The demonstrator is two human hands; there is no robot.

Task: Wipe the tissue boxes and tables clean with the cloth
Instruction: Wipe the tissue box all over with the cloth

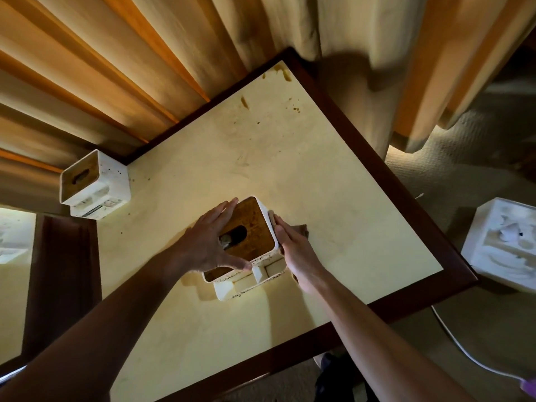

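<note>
A white tissue box (255, 227) with a brown wooden lid and an oval slot stands in the middle of the cream table (333, 198). My left hand (208, 245) rests flat on its lid and left side, fingers spread. My right hand (293, 242) presses a dark cloth (301, 230) against the box's right side with straight fingers; only a corner of the cloth shows beyond the hand. A second white tissue box (95, 185) sits at the table's far left corner.
Brown stains (285, 74) mark the table's far corner. Curtains (116, 68) hang behind the table. A white box-shaped object (504, 245) stands on the carpet at right. A white cord (464, 349) runs across the floor. Another table (14, 271) shows at the left edge.
</note>
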